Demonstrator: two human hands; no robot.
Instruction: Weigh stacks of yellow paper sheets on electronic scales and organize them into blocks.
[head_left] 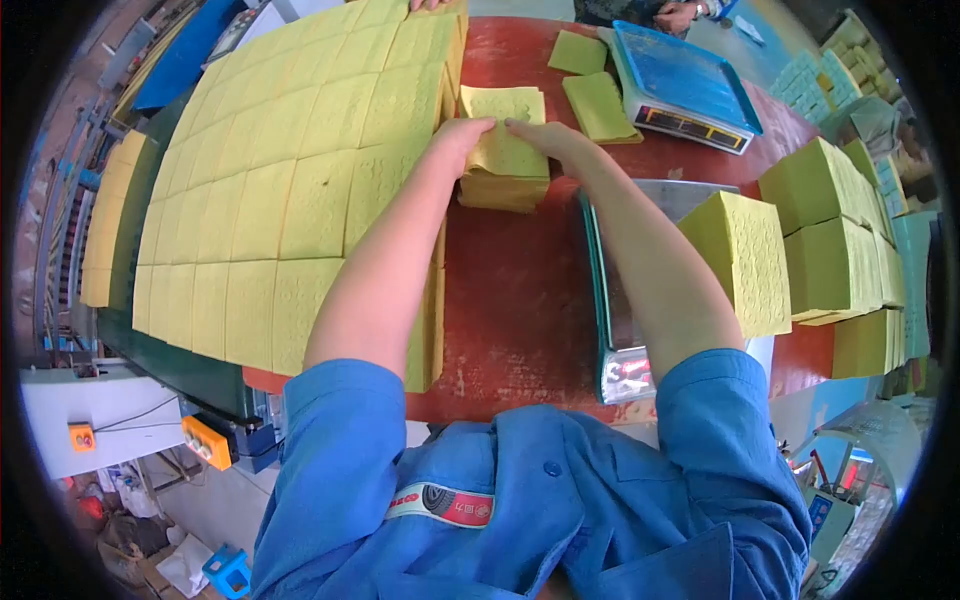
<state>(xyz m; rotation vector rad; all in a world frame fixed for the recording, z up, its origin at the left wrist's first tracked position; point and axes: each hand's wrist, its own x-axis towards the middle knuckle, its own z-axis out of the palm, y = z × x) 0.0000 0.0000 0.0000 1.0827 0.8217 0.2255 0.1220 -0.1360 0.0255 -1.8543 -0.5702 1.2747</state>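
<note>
A thick stack of square yellow paper sheets (504,188) stands on the red tabletop (510,290), with embossed marks on its top. From its left side my left hand (462,142) grips it, the thumb lying on the top sheet. My right hand (558,143) clasps the opposite side, its thumb also on top and close to the left thumb. Most of the other fingers are hidden behind the stack. Just left of my left hand rises a large block of similar yellow paper stacks (270,190), packed in rows.
A scale with a blue tray (685,75) stands at the far right, beside loose yellow sheets (598,106). Under my right forearm lies another scale (626,372), near a tall yellow stack (755,262). More stacks (830,235) line the right edge. Another person's hands (678,17) show at the far side.
</note>
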